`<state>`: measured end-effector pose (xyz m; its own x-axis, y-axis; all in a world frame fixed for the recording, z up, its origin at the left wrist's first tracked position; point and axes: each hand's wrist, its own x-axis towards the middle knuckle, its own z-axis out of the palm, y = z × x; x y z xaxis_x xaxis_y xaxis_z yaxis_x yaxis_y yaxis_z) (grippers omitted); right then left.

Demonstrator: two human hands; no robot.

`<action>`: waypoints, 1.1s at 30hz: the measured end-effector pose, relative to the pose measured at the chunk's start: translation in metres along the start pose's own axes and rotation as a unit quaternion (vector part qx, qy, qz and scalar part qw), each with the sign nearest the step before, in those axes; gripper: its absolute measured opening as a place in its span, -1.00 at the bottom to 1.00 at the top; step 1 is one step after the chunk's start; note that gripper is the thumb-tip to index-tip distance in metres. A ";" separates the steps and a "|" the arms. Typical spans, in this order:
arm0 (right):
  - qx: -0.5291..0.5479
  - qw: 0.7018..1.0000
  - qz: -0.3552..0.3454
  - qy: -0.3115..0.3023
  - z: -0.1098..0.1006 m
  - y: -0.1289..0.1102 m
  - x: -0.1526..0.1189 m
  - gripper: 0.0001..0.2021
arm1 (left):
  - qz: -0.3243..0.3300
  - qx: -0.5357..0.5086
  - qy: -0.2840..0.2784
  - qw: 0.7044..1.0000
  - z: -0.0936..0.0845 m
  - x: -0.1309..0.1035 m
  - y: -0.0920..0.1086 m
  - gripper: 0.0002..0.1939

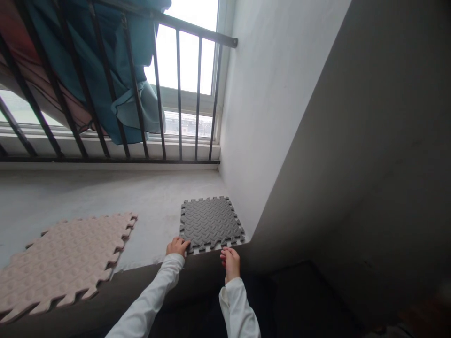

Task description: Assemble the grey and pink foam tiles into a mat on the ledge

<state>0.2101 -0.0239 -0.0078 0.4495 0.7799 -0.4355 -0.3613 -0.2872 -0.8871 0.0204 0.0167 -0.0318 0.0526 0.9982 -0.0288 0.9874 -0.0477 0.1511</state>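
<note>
A dark grey foam mat tile (pixel 210 220) with a raised tread pattern and interlocking toothed edges lies flat on the pale ledge, close to the wall corner. At its front left corner is my left hand (pixel 177 246), closed, with the thumb and fingers on the tile's edge. My right hand (pixel 231 264) is just below the front edge, right of the middle. Its fingers are curled together close to the tile's teeth, and whatever is between them is hidden. White sleeves cover both forearms.
A larger pinkish-beige foam mat (pixel 70 253) lies at the left, its front overhanging the ledge (pixel 151 234). Behind stand black railing bars (pixel 179 94), with teal and pink cloth (pixel 102 70) hanging by the window. A white wall (pixel 260 103) rises at the right.
</note>
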 end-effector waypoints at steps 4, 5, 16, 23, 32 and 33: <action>0.005 1.000 0.009 0.000 -0.002 -0.002 -0.001 -0.83 | 0.022 -0.011 0.032 0.999 0.006 0.004 -0.017 -0.52; 0.006 1.000 0.011 -0.001 -0.002 -0.002 -0.001 -0.83 | 0.034 -0.014 0.038 0.999 0.008 0.004 -0.020 -0.52; 0.007 1.000 0.012 -0.007 0.006 -0.001 -0.006 -0.84 | 0.109 -0.072 0.035 0.991 0.014 0.007 -0.021 -0.54; 0.005 1.000 0.021 -0.022 0.001 -0.005 -0.006 -0.80 | 0.048 -0.047 0.024 0.997 -0.015 -0.007 -0.029 -0.58; -0.005 0.999 0.019 -0.045 -0.002 -0.002 0.000 -0.73 | -0.129 0.122 -0.016 0.984 -0.058 -0.065 -0.156 -0.55; -0.006 0.999 0.018 -0.045 -0.002 -0.002 0.000 -0.73 | -0.138 0.128 -0.024 0.982 -0.060 -0.070 -0.167 -0.57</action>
<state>0.2124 -0.0240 -0.0063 0.3603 0.8159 -0.4523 -0.3651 -0.3228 -0.8732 -0.1575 -0.0428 0.0045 -0.2204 0.9720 -0.0820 0.9701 0.2097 -0.1221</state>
